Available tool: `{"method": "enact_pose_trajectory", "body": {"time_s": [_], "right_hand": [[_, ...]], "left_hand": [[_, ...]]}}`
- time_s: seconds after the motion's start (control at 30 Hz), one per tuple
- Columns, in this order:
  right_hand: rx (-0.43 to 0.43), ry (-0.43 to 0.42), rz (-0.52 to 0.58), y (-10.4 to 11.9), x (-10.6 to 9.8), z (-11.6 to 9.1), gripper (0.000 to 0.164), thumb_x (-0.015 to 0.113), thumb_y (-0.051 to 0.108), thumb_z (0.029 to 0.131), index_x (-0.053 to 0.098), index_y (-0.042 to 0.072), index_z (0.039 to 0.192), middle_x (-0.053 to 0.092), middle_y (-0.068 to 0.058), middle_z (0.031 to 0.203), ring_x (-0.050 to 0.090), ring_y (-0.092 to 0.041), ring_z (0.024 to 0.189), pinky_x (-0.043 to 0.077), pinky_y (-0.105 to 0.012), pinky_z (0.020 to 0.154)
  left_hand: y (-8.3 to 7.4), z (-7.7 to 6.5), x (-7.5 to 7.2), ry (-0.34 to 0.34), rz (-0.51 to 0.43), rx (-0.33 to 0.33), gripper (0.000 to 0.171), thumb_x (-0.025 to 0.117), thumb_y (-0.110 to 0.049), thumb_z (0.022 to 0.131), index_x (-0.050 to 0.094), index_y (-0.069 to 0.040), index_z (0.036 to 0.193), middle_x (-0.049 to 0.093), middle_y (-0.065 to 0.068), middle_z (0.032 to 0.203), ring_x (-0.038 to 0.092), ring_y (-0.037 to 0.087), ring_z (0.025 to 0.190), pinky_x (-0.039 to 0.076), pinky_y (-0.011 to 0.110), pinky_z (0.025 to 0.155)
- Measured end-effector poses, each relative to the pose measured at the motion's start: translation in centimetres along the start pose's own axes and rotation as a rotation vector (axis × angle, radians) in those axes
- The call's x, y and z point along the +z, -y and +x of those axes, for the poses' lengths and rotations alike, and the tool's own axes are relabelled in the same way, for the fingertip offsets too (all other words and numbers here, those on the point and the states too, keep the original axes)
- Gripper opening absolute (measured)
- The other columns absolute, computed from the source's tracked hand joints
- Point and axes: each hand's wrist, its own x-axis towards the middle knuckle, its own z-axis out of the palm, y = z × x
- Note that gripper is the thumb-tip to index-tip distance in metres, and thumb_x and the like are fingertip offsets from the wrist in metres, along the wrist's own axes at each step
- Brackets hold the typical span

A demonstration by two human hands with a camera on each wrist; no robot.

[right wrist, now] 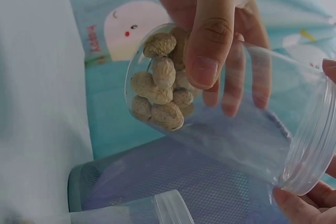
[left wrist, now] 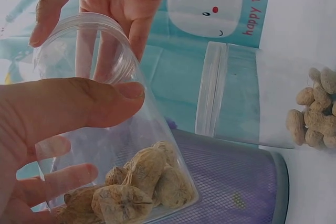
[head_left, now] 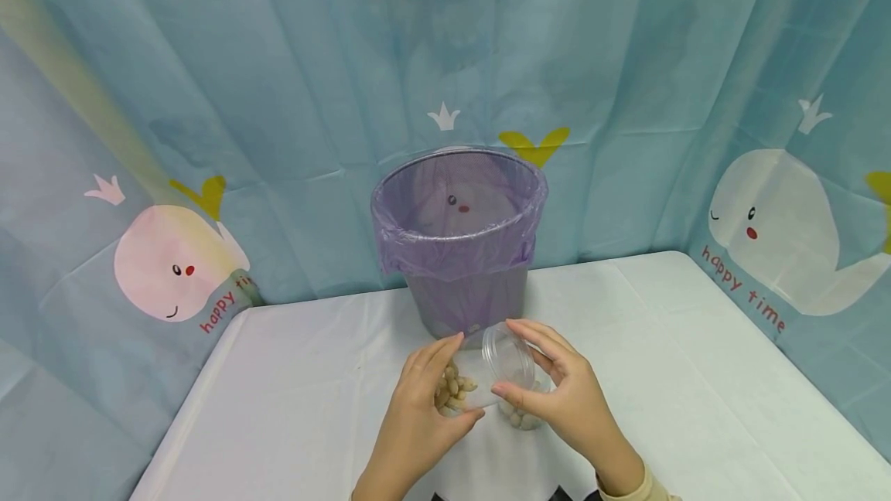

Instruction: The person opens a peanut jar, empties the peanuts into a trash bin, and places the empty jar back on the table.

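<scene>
A clear plastic jar [head_left: 475, 371] with several unshelled peanuts [head_left: 454, 387] in its bottom is held tilted on its side above the table. My left hand [head_left: 425, 400] grips the jar's body, thumb on the near side and fingers on the far side. With thumb and fingers, my right hand [head_left: 564, 389] holds the round, ridged mouth end [right wrist: 310, 135]; whether a clear lid sits on it, I cannot tell. Behind the right hand, a second clear jar [left wrist: 241, 95] with a translucent rim band stands on the table, peanuts [left wrist: 315, 111] at its bottom.
A mesh waste bin [head_left: 473, 300] lined with a purple bag [head_left: 459, 253] stands at the table's back edge, just beyond the hands. White cloth covers the table [head_left: 299, 393]. Blue curtains [head_left: 313, 99] with whale prints enclose the back and sides.
</scene>
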Motion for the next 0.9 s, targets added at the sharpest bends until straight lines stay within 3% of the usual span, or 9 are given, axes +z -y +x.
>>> {"method": "enact_pose_trajectory", "body": {"time_s": [0.3, 0.47, 0.6, 0.7, 0.77, 0.9], "right_hand": [[-0.083, 0.030, 0.004, -0.14, -0.17, 0.04, 0.065, 0.082, 0.004, 0.079, 0.057, 0.007, 0.138, 0.054, -0.017, 0.141, 0.046, 0.006, 0.132, 0.041, -0.011, 0.108], [-0.079, 0.038, -0.004, -0.07, -0.26, 0.01, 0.065, 0.082, 0.005, 0.079, 0.056, 0.009, 0.139, 0.054, -0.011, 0.143, 0.046, 0.005, 0.132, 0.042, -0.012, 0.108], [-0.051, 0.032, -0.036, 0.15, -0.25, 0.01, 0.077, 0.084, 0.007, 0.077, 0.050, 0.017, 0.145, 0.049, -0.009, 0.148, 0.045, 0.004, 0.134, 0.051, -0.036, 0.107], [-0.013, 0.012, -0.040, 0.35, -0.15, 0.01, 0.088, 0.085, 0.007, 0.076, 0.042, 0.024, 0.150, 0.043, -0.007, 0.153, 0.043, 0.003, 0.134, 0.050, -0.054, 0.103], [0.019, -0.010, -0.038, 0.47, -0.06, -0.01, 0.089, 0.085, 0.007, 0.076, 0.040, 0.024, 0.151, 0.043, -0.005, 0.152, 0.044, 0.001, 0.133, 0.050, -0.054, 0.103], [0.093, -0.054, -0.061, 0.75, 0.19, -0.02, 0.077, 0.085, 0.012, 0.077, 0.049, 0.017, 0.146, 0.050, -0.004, 0.146, 0.050, -0.008, 0.127, 0.053, -0.043, 0.101]], "left_hand": [[-0.01, 0.01, -0.10, -0.002, -0.020, -0.003, 0.101, 0.099, -0.017, 0.055, 0.051, -0.017, 0.144, 0.060, 0.003, 0.135, 0.055, 0.022, 0.125, 0.056, 0.042, 0.101], [-0.03, -0.03, -0.18, -0.001, -0.027, -0.006, 0.102, 0.098, -0.016, 0.055, 0.050, -0.018, 0.144, 0.060, 0.002, 0.136, 0.055, 0.021, 0.126, 0.056, 0.042, 0.101], [0.00, -0.01, -0.21, -0.004, -0.028, -0.007, 0.101, 0.098, -0.017, 0.056, 0.050, -0.018, 0.144, 0.059, 0.002, 0.137, 0.055, 0.023, 0.126, 0.056, 0.043, 0.100], [0.01, -0.01, -0.23, -0.006, -0.027, -0.011, 0.101, 0.098, -0.018, 0.056, 0.049, -0.019, 0.145, 0.059, 0.002, 0.137, 0.055, 0.023, 0.127, 0.056, 0.042, 0.101], [0.03, 0.00, -0.23, -0.012, -0.021, -0.006, 0.102, 0.098, -0.017, 0.056, 0.049, -0.020, 0.145, 0.059, 0.001, 0.137, 0.055, 0.022, 0.127, 0.056, 0.041, 0.101], [0.12, 0.06, -0.16, -0.038, 0.039, 0.036, 0.104, 0.099, -0.015, 0.053, 0.050, -0.017, 0.145, 0.060, 0.004, 0.136, 0.056, 0.022, 0.124, 0.057, 0.038, 0.100]]}}
